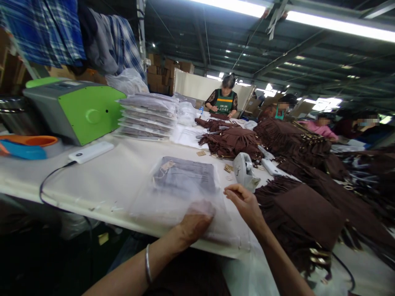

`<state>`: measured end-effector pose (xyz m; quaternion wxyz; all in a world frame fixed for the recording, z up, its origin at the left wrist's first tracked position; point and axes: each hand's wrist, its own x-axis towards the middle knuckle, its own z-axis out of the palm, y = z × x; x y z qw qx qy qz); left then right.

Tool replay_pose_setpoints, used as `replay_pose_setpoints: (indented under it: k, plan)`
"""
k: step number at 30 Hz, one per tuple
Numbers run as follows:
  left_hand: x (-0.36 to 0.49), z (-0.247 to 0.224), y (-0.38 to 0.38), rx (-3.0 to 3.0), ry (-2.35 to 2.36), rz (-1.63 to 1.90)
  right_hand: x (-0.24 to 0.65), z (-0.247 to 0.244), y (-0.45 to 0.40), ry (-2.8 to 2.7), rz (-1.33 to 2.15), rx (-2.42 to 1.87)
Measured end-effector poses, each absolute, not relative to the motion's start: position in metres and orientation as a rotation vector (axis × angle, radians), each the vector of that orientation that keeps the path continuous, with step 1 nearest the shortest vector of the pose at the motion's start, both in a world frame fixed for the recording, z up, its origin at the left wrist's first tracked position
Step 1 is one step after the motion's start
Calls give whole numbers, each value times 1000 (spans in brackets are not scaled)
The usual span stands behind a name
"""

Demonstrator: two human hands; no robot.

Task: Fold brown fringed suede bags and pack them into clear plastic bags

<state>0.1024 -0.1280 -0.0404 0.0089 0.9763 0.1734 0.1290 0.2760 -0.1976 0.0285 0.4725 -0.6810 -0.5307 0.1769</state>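
Note:
A clear plastic bag (185,201) with a dark grey fringed item (187,174) and a pale tag inside lies flat near the table's front edge. My left hand (197,218), a bangle at its wrist, is over the bag's near part; its fingers are smeared by motion. To the right, my right hand (242,201) is raised beside the bag, with thumb and forefinger pinched together; anything between them is too small to make out. Just behind that hand stands a white tape dispenser (245,170).
Brown fringed bags (308,205) are heaped along the right. A stack of packed bags (148,117), a green machine (89,111), a white power bank (91,152) with a black cable and a tape roll (33,142) stand at the left. Several people work beyond.

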Motion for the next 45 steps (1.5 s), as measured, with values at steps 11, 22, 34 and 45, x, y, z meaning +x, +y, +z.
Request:
replay_pose_setpoints:
  k: [11, 22, 34, 45]
  plan:
    - [68, -39, -156, 3108, 388, 657, 272, -37, -167, -2298, 174, -1388]
    - [-42, -20, -119, 2975, 821, 994, 249, -7, -197, -2361, 246, -1427]
    - [-121, -32, -80, 2841, 1406, 638, 226, 11, -203, -2254, 716, -1664]
    - [-14, 4, -30, 2859, 1240, 887, 189, 8, -125, -2156, 64, -1584]
